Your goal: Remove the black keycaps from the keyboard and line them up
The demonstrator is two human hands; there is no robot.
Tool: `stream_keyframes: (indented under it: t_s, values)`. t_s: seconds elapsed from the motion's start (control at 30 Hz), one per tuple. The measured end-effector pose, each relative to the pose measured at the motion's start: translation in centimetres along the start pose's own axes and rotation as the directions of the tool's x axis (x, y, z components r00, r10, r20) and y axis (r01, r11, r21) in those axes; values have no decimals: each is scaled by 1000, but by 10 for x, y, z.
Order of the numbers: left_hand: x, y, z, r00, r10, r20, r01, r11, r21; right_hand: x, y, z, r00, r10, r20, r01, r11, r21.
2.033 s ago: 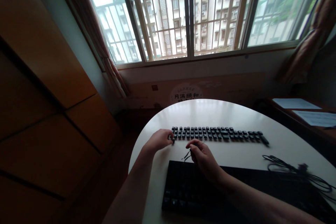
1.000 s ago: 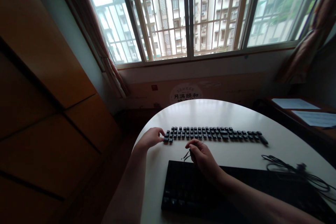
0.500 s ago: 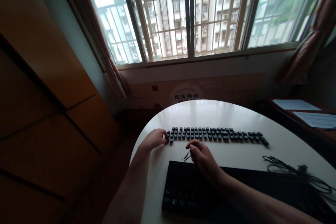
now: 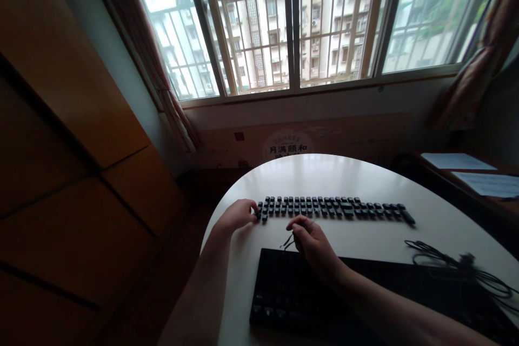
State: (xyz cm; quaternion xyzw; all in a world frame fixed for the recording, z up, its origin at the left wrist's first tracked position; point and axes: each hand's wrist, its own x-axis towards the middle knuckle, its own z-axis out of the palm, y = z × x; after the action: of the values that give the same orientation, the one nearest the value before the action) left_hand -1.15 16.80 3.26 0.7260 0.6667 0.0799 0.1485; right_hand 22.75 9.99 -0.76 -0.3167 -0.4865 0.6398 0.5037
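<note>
Rows of loose black keycaps [image 4: 310, 206] lie across the white table. At their left end, my left hand [image 4: 240, 213] has thumb and finger closed on a keycap [image 4: 258, 217] at the row's edge; part of it is hidden by the fingertips. My right hand [image 4: 307, 233] is closed around a thin wire keycap puller [image 4: 287, 241], whose two prongs stick out to the lower left, with the rest hidden in the fist. Under the right wrist is a black keyboard [image 4: 279, 281], with some keys visible at its near left corner.
The round white table [image 4: 324, 170] stands below a barred window. A coiled black cable [image 4: 441, 257] lies at the right, beside and over the keyboard's edge. Papers [image 4: 486, 184] rest on a brown surface to the right. A wooden cabinet [image 4: 81, 92] fills the left.
</note>
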Motion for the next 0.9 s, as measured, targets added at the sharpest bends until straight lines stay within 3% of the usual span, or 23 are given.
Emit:
stream_keyframes:
  t_s: [0.47,0.9]
  values:
    - [-8,23,0,990,143,5,-143,990,-18,-1,-4,2,1000,13,-7,-13,1000,-6]
    - [-3,20,8,986,167,-11,-166,986,10,0,0,2,1000,4,5,-4,1000,-2]
